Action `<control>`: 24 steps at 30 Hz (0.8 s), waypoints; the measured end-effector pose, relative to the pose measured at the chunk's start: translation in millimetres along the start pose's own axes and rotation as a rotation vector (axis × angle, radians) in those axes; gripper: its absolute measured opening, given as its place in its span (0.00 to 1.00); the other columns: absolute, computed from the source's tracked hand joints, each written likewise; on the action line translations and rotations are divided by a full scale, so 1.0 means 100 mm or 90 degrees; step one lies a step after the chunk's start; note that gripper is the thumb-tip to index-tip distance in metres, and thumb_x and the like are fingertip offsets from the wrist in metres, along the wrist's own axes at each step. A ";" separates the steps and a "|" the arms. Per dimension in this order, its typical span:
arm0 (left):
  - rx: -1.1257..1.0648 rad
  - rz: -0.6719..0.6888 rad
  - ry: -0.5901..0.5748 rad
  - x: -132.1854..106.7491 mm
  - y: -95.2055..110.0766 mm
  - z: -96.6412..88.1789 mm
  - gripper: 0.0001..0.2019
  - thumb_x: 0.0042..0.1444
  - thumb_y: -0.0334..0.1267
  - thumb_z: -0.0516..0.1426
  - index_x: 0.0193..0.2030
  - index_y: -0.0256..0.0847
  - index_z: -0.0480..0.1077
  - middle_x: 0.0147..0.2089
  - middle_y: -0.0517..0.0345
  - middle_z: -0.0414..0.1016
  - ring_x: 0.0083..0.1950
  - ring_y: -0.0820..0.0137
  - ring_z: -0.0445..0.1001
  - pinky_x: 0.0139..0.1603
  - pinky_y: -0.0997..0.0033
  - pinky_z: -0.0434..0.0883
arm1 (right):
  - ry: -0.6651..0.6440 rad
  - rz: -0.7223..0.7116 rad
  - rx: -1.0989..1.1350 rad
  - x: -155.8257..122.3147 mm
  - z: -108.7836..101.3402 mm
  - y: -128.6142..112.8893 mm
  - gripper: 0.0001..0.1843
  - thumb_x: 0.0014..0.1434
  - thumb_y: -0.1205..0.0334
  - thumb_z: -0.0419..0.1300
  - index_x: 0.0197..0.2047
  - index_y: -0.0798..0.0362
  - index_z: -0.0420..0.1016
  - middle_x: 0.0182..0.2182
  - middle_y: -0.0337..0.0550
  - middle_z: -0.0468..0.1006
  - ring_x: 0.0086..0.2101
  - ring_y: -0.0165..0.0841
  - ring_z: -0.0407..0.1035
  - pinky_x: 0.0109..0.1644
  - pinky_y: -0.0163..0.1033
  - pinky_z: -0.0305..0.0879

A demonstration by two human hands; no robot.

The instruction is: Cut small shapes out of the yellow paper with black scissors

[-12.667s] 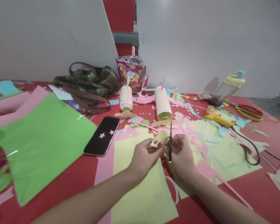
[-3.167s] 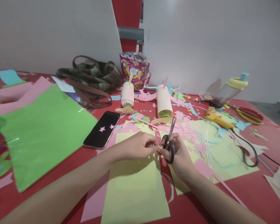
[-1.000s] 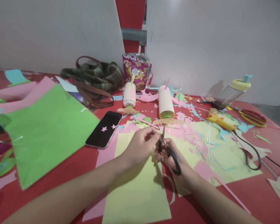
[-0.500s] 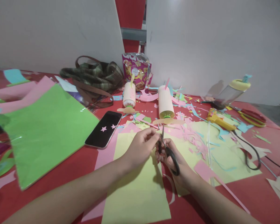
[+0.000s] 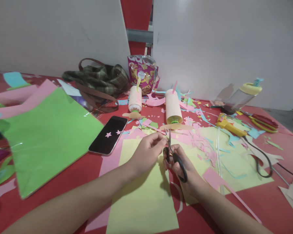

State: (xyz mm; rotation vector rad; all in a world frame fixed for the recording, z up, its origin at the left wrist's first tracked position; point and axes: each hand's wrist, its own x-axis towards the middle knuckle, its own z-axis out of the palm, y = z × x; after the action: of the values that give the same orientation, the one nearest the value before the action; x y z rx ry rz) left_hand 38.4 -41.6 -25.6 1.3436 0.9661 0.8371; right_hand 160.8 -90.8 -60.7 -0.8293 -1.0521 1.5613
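Working the scissors (image 5: 176, 157) in close

We grip the scissors in our right hand (image 5: 189, 177), its fingers wrapped around the black handles, while the blades stand a little apart and point away from us. Our left hand (image 5: 147, 152) comes up beside them, thumb and fingertips drawn together right by the blades; we cannot tell what, if anything, small sits in that pinch. Both hands hover over the yellow sheet (image 5: 146, 201), short of the larger pale-wrapped bottle (image 5: 173, 105).

Just now the change is slight: the blade tips look a shade nearer each other than half a second ago, and the left hand has hardly moved. About three seconds back, the scissors hung tips-up from the right hand while our fingertips met. For the work in hand, we judge this to be close, careful cutting, with the left hand steadying.

As for writing, the magenta snack bag (image 5: 142, 66) carries big white letters along its crumpled top, which we cannot read as a whole word, and a round badge whose print is too small. We make out no brand on the dark phone (image 5: 106, 144) with its two pink stars (image 5: 108, 134), nor on the yellow corded tool (image 5: 231, 127).
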 end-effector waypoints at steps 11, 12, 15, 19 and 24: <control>0.100 0.063 -0.018 0.04 0.02 -0.08 0.09 0.51 0.34 0.48 0.22 0.38 0.58 0.18 0.67 0.54 0.21 0.79 0.55 0.23 0.78 0.55 | 0.014 0.012 -0.010 0.01 0.00 -0.01 0.19 0.45 0.48 0.58 0.32 0.48 0.53 0.26 0.35 0.58 0.23 0.27 0.52 0.27 0.33 0.49; 0.112 0.068 -0.021 0.04 0.03 -0.09 0.09 0.51 0.34 0.47 0.22 0.38 0.58 0.19 0.66 0.54 0.22 0.79 0.55 0.23 0.79 0.56 | 0.015 0.014 -0.013 0.01 0.00 -0.01 0.19 0.45 0.48 0.58 0.32 0.48 0.53 0.26 0.35 0.58 0.23 0.27 0.52 0.27 0.33 0.49; 0.146 0.082 -0.036 0.06 0.03 -0.12 0.08 0.51 0.34 0.47 0.22 0.38 0.58 0.20 0.65 0.55 0.22 0.79 0.55 0.23 0.78 0.56 | 0.015 0.021 -0.017 0.00 -0.01 0.00 0.19 0.45 0.48 0.58 0.32 0.48 0.53 0.27 0.35 0.58 0.24 0.27 0.52 0.27 0.33 0.49; 0.174 0.106 -0.056 0.09 0.05 -0.16 0.09 0.51 0.34 0.47 0.21 0.38 0.57 0.21 0.66 0.56 0.23 0.79 0.55 0.25 0.78 0.56 | 0.018 0.023 -0.012 0.00 -0.02 0.02 0.19 0.45 0.49 0.58 0.32 0.48 0.53 0.27 0.35 0.58 0.24 0.27 0.51 0.27 0.33 0.48; 0.199 0.081 -0.078 0.08 0.12 -0.20 0.09 0.51 0.34 0.47 0.21 0.37 0.58 0.21 0.66 0.56 0.21 0.79 0.53 0.24 0.78 0.55 | 0.010 0.020 0.007 -0.01 -0.03 0.03 0.18 0.45 0.51 0.60 0.33 0.48 0.54 0.27 0.35 0.59 0.23 0.26 0.52 0.27 0.32 0.48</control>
State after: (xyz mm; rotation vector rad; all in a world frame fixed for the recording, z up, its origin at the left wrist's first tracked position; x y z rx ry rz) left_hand 24.2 -25.3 -13.7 1.7205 0.9487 0.7075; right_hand 162.7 -90.9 -64.6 -0.8529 -1.0229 1.5838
